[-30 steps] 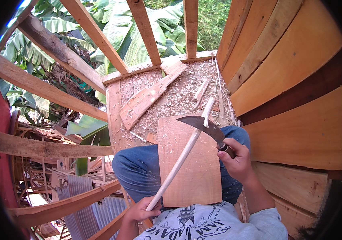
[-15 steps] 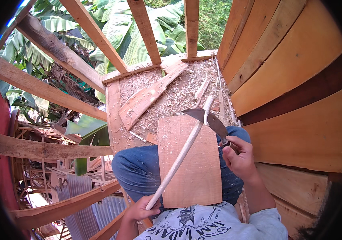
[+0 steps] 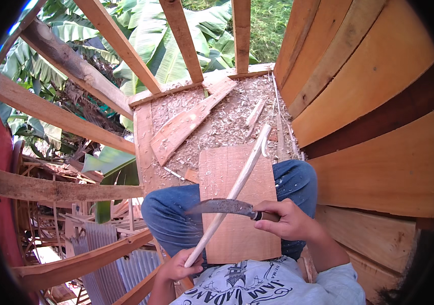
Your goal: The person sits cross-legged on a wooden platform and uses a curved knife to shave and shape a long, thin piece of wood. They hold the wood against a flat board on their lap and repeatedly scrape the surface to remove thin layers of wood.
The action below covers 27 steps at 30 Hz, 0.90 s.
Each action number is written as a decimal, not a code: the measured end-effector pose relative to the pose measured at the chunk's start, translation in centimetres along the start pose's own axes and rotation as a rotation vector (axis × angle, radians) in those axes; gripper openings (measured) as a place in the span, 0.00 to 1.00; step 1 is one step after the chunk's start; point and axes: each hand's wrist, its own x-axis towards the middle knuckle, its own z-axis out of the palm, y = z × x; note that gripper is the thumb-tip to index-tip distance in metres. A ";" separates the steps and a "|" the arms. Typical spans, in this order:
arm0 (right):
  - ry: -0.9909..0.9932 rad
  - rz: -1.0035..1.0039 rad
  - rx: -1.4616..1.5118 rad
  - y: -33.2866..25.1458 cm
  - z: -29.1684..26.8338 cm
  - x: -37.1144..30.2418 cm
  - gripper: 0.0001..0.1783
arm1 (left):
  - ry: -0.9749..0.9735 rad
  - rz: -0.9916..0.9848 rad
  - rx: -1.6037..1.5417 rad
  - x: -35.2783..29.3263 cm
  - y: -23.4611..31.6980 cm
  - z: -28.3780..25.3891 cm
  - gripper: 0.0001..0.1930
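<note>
My left hand (image 3: 180, 265) is closed round the lower end of a pale, peeled wooden stick (image 3: 240, 184). The stick slants up and to the right, and a thin curled shaving hangs near its far tip. In my right hand (image 3: 287, 219) is the handle of a curved knife (image 3: 223, 206). Its dark blade points left and crosses the stick at about the middle; whether the edge touches the wood I cannot tell. Beneath both, a flat wooden board (image 3: 247, 236) rests across my lap, with small shavings on it.
Wood shavings (image 3: 227, 119) cover the floor ahead. A paddle-shaped board (image 3: 186, 124) and a short wood strip (image 3: 255, 114) lie among them. Wooden slats (image 3: 64, 192) rail the left side and front. A plank wall (image 3: 379, 162) stands close on my right.
My right hand has brought the knife from near the stick's far end down and left to its middle, turning the blade to point left. The left hand has stayed in place.
</note>
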 end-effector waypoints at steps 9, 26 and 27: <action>0.315 0.066 0.619 1.1 -1.5 -0.3 0.12 | -0.011 -0.025 0.102 0.2 0.7 0.2 0.13; 0.009 -0.033 0.126 0.0 -0.6 -0.4 0.15 | -0.027 0.019 0.049 -0.1 0.3 0.3 0.15; 0.109 -0.026 0.225 0.7 -0.9 -0.3 0.14 | -0.042 0.026 0.061 -0.1 0.2 0.2 0.15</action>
